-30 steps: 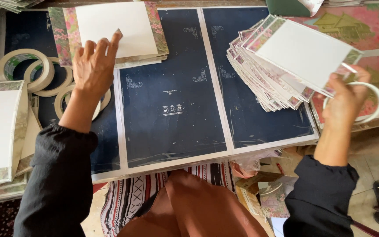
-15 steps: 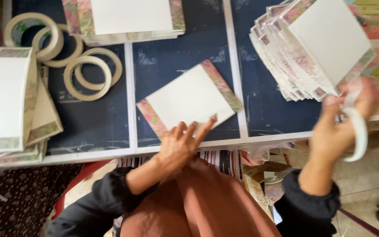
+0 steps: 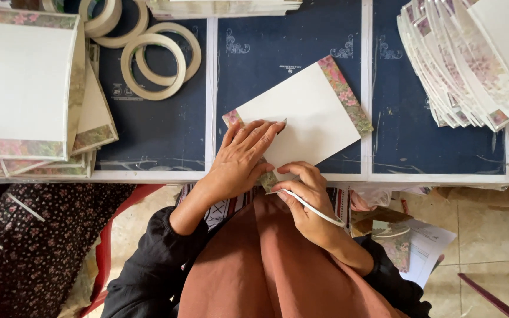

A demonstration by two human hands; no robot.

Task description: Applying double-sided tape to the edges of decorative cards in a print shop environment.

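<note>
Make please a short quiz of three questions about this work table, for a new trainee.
1. True or false: the left hand lies flat on the white card with floral edges.
2. What hangs around the right hand? A) scissors B) tape roll C) brush
3. Where do the loose tape rings lie: left or right of the card?

Key: 1 true; 2 B; 3 left.

Right hand has joined left hand on card.
</note>
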